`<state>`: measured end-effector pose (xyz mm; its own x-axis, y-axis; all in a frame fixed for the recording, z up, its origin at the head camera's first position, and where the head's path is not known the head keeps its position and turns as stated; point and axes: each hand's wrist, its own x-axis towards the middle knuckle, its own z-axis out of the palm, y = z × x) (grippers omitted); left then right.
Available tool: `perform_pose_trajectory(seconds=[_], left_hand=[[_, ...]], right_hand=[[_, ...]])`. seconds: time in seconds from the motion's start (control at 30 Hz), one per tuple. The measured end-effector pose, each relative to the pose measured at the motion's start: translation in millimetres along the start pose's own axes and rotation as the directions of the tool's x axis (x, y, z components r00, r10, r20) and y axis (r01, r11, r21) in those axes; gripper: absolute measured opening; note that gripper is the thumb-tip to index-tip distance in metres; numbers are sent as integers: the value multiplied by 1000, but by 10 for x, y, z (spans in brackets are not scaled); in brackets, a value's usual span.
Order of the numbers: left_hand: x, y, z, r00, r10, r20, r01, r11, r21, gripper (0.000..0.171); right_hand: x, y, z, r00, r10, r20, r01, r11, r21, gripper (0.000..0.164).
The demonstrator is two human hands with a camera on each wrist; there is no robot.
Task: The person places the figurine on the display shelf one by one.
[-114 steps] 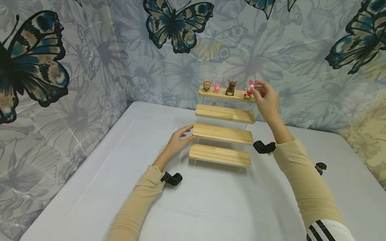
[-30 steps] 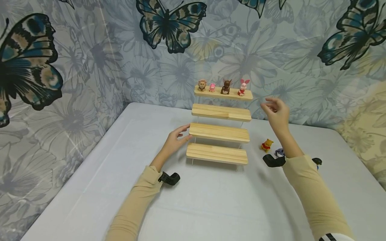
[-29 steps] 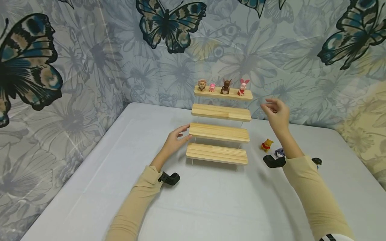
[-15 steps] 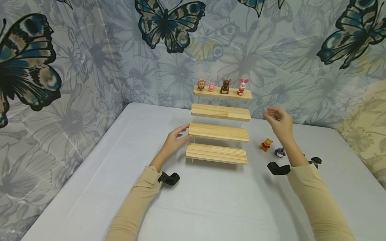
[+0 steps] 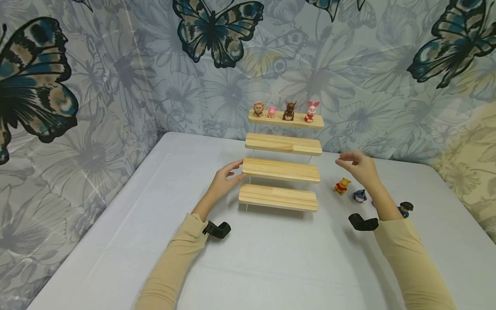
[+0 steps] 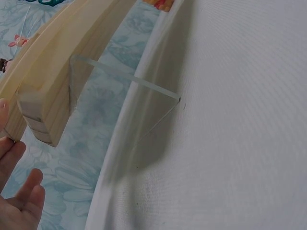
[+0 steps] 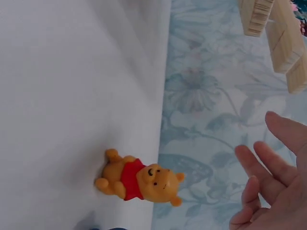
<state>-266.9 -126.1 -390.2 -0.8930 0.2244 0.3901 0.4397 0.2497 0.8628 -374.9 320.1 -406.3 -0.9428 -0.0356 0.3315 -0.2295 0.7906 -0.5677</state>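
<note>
A four-tier wooden display shelf (image 5: pixel 280 170) stands on the table. My left hand (image 5: pixel 224 183) grips the left end of its third board from the top, thumb and fingers at the board's corner. In the left wrist view the fingers (image 6: pixel 10 155) meet the wood's end. My right hand (image 5: pixel 360 168) hovers right of the shelf with relaxed fingers and nothing in them. Below it a yellow bear figurine (image 5: pixel 342 186) in a red shirt sits on the table, also seen whole in the right wrist view (image 7: pixel 136 179). Beside the bear is a blue donkey figurine (image 5: pixel 359 196).
On the top board stand a lion figurine (image 5: pixel 258 109), a small pink figurine (image 5: pixel 271 112), a brown kangaroo-like figurine (image 5: pixel 289 111) and a pink piglet-like figurine (image 5: pixel 311 112). A dark-capped figurine (image 5: pixel 405 209) is partly behind the right wrist. Butterfly-patterned fabric (image 5: pixel 232 94) hangs behind the table.
My right hand let go of the pink piglet-like figurine on the top board, then moved right and down toward the bear. My left hand has stayed at the shelf.
</note>
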Motion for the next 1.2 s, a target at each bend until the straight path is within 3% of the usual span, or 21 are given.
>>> perform_pose_trajectory(seconds=[0.1,0.17,0.33,0.5,0.87,0.93,1.2], left_hand=[[28,-95,10,1000,1,-6,-1,1000,8,51],[28,-91,8,1000,-2,-8,2,1000,15,51],[21,-94,5,1000,-5,-3,5,1000,15,50],[19,-94,3,1000,-6,-3,6,1000,18,50],[25,-71,5,1000,-13,7,13,1000,11,51],[25,-67,2,1000,-11,4,11,1000,11,51],[24,-77,1,1000,-26,13,26,1000,-2,51]], right_hand=[[-239,-503,-184,997,64,51,-67,996,63,44],[-307,-614,-236,994,72,80,-78,994,79,49],[-304,-318,-132,995,84,44,-85,996,15,56],[-307,-12,-20,996,89,22,-89,996,1,52],[-455,94,-61,995,97,24,-96,994,-52,60],[-482,18,-99,993,108,54,-104,992,-69,58],[-739,-674,-365,988,77,136,-66,994,-82,51]])
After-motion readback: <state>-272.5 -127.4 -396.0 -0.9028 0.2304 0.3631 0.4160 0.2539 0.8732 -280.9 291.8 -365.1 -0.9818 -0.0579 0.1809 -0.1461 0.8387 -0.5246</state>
